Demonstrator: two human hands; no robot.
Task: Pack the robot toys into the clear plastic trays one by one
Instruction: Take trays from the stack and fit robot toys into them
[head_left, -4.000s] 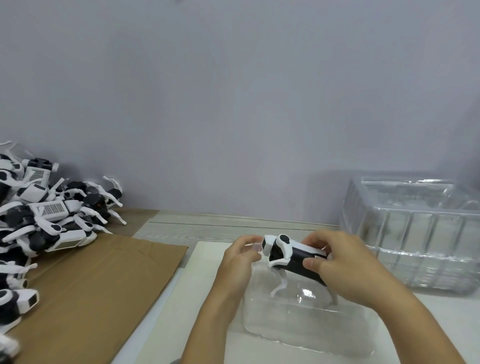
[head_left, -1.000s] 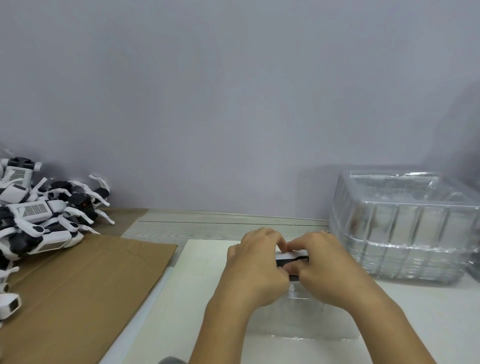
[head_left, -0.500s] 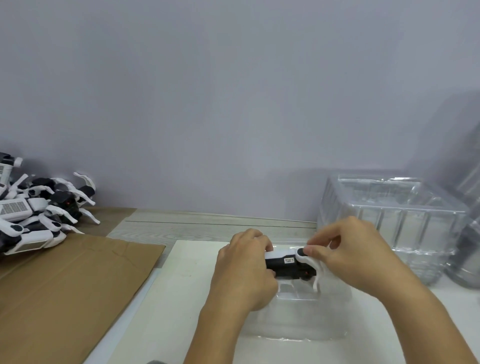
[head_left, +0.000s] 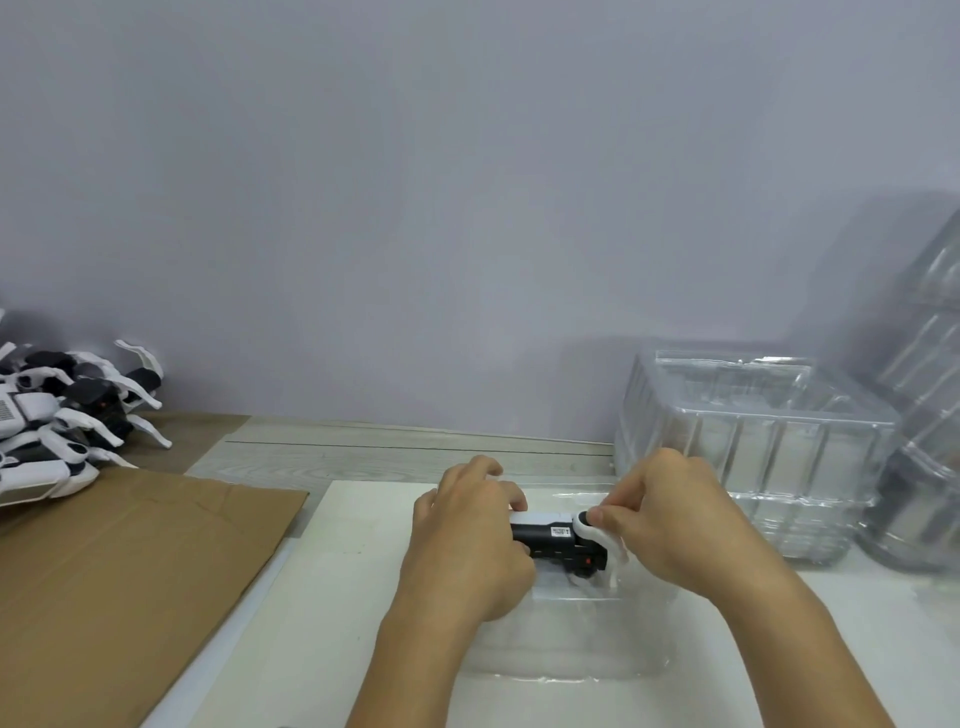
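Gripping one toy (head_left: 558, 538) from both ends, the person holds it just above a clear tray (head_left: 571, 644) that lies on a white board (head_left: 363, 545). The left hand (head_left: 467, 540) curls round the toy's left end, fingers over the top. The right hand (head_left: 675, 525) pinches a white leg at the toy's right end between thumb and forefinger. The toy is black with white parts, lying level, and one small red dot shows low on its side. A single white label sits on the black body; its print is too small to read.

At the far left, a heap (head_left: 57, 421) of black-and-white toys lies by the wall, partly cut by the frame edge; they tangle too much to count. One of them shows a pale dotted grille. A sheet of brown cardboard (head_left: 119, 571) lies flat beside the board, its far edge touching the heap.

On the right stands a stack (head_left: 753, 447) of clear trays, nested so closely that the number cannot be told. A second stack (head_left: 924, 415), taller and leaning, stands just beside it at the frame edge. No brand or writing is legible anywhere else.
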